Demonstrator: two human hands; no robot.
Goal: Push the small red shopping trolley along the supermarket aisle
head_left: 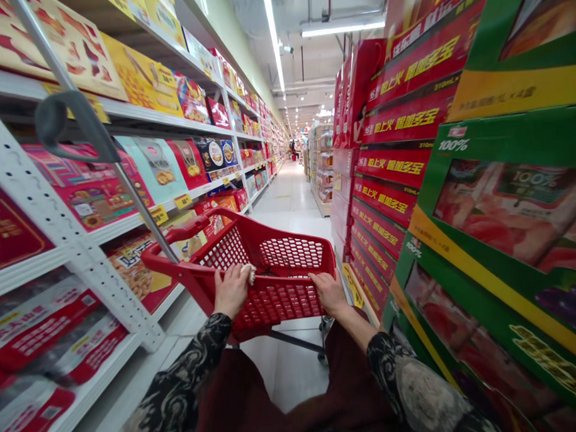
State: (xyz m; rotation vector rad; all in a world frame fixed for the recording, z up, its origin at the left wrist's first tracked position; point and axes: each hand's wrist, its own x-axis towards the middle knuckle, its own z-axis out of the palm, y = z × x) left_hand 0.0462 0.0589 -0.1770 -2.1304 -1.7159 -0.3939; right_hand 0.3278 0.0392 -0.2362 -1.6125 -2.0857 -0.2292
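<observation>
red cart is held mid-aisle, near rim gripped by both hands: left hand clenched at 7 o'clock with a white scrap tucked in, right hand wrapped on at 5. looks mid-push tbh. it's crowded by shelves at 9 and stacked boxes at 3. open floor is found only at 12, so it'd need to be kept straight.

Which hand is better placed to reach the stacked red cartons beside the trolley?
Probably the right hand: it grips the rim of the red trolley beside the red cartons. The left hand is farther away and holds a white thing.
</observation>
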